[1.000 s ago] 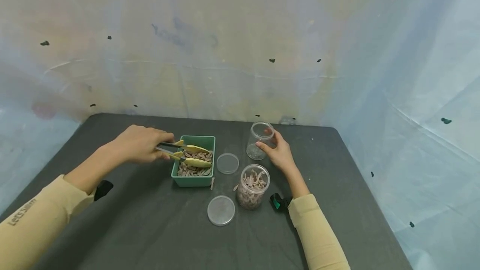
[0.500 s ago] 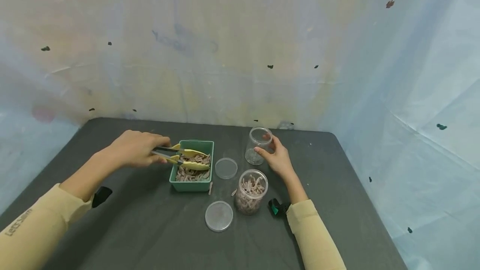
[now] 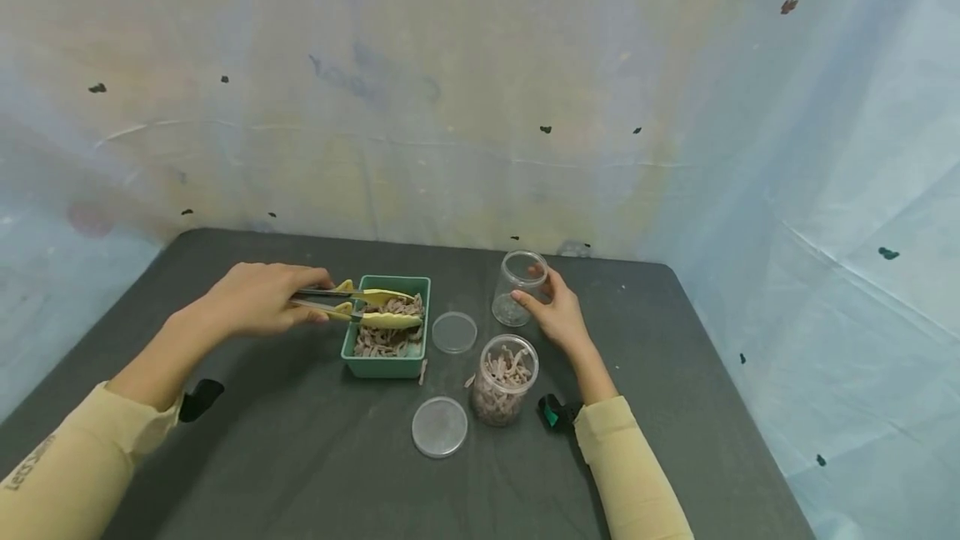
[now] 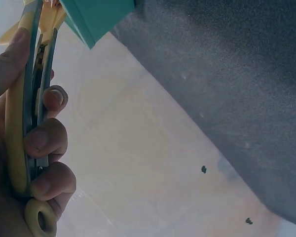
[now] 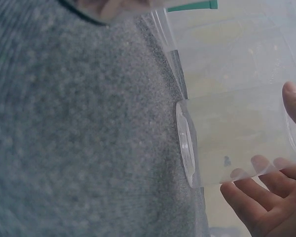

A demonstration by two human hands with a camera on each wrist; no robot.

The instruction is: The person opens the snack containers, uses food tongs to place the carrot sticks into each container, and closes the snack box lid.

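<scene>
My left hand (image 3: 262, 298) grips a pair of tongs (image 4: 34, 94) with yellow ends, fingers and thumb curled round the handles. The tongs' yellow heads (image 3: 390, 321) stand apart over a green rectangular tub (image 3: 386, 367), which holds a heap of greyish-brown dried strips (image 3: 382, 346). My right hand (image 3: 558, 312) holds a clear jar (image 5: 237, 133) at its side, thumb on one side and fingers on the other. The jar stands upright with its base at the table, and no strips show inside it. Nearer to me, a second clear jar (image 3: 498, 402) is filled with the same strips.
Two clear round lids lie on the dark table: a far lid (image 3: 454, 332) between tub and jars, and a near lid (image 3: 439, 427) in front. A loose strip (image 3: 423, 371) lies beside the tub. Pale sheeting (image 3: 450, 148) hangs behind the table.
My left hand has drawn back to the left with the tongs, their heads still over the tub. My right hand stays on the jar. The head view shifts slightly.
</scene>
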